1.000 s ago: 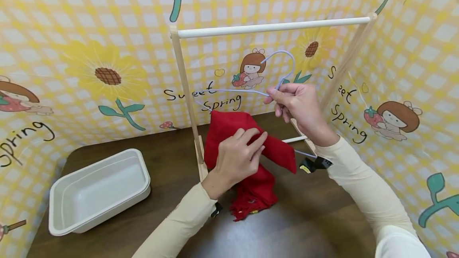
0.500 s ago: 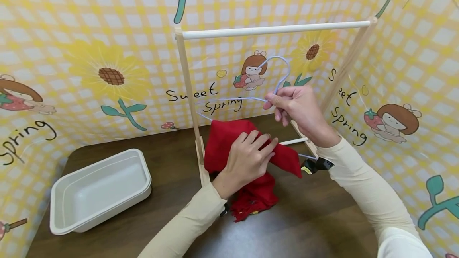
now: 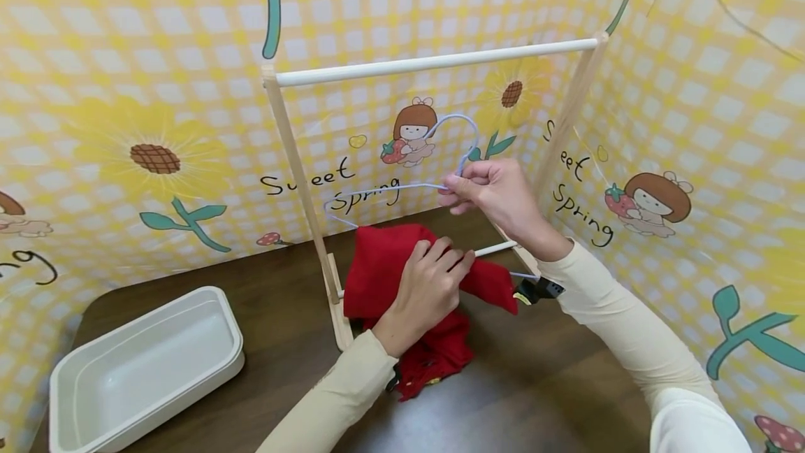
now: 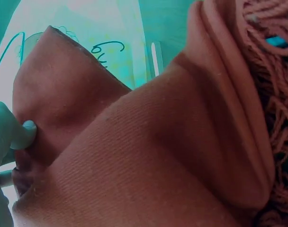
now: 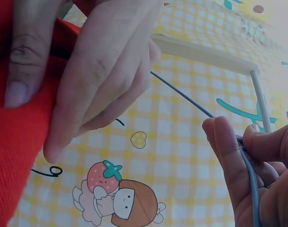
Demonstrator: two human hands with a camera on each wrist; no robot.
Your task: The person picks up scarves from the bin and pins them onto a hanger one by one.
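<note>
A red scarf (image 3: pixel 377 264) with a fringed end lies draped over the lower bar of a pale lilac wire hanger (image 3: pixel 476 135). With thumb and fingers my left hand (image 3: pixel 430 282) pinches the scarf near the middle of that bar; in the left wrist view its thumb (image 4: pixel 26 132) lies on the cloth, which looks brownish there. My right hand (image 3: pixel 497 198) pinches the hanger at the base of its hook and holds it up, tilted. In the right wrist view the wire (image 5: pixel 251 184) runs through the right fingers. Scarf and left hand hide most of the lower bar.
Behind the hands stands a wooden rack with a white top rod (image 3: pixel 440 66) and a white lower rod (image 3: pixel 495 249). A pale plastic tray (image 3: pixel 231 331) sits at left on the dark brown table (image 3: pixel 516 383). Yellow checked cloth (image 3: pixel 207 33) surrounds the table's back and sides.
My left hand has moved a little right along the scarf. The hanger has sunk slightly below the top rod, still in my right hand. The head view has shifted.
</note>
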